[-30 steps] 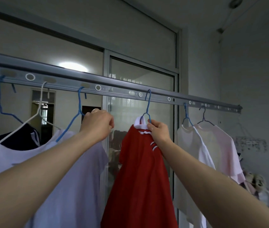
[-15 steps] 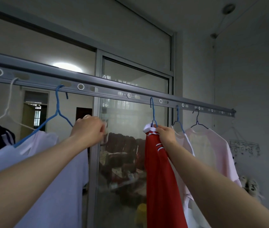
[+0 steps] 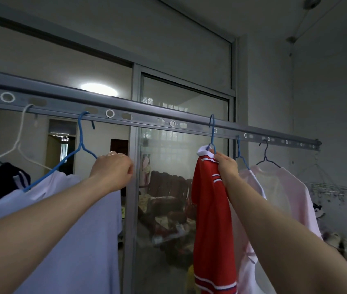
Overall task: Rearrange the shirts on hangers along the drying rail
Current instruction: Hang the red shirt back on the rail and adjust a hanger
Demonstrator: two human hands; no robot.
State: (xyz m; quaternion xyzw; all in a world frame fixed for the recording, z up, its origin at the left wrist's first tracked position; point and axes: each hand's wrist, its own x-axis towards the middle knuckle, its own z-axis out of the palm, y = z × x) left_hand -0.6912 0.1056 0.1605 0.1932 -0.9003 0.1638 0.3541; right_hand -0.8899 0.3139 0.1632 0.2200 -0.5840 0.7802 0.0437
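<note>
Left hand grips the shoulder of the lilac shirt on its blue hanger. Right hand clutches the red shirt at its collar, hooked on the rail running left-right beyond; an empty stretch separates both shirts.

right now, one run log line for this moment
left hand: gripping lilac shirt shoulder | right hand: gripping red striped-collar shirt | grey metal rail: both hooked

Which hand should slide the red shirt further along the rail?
Right hand: it already grips the red shirt at its blue wire hanger. The left hand holds the lavender shirt.
</note>
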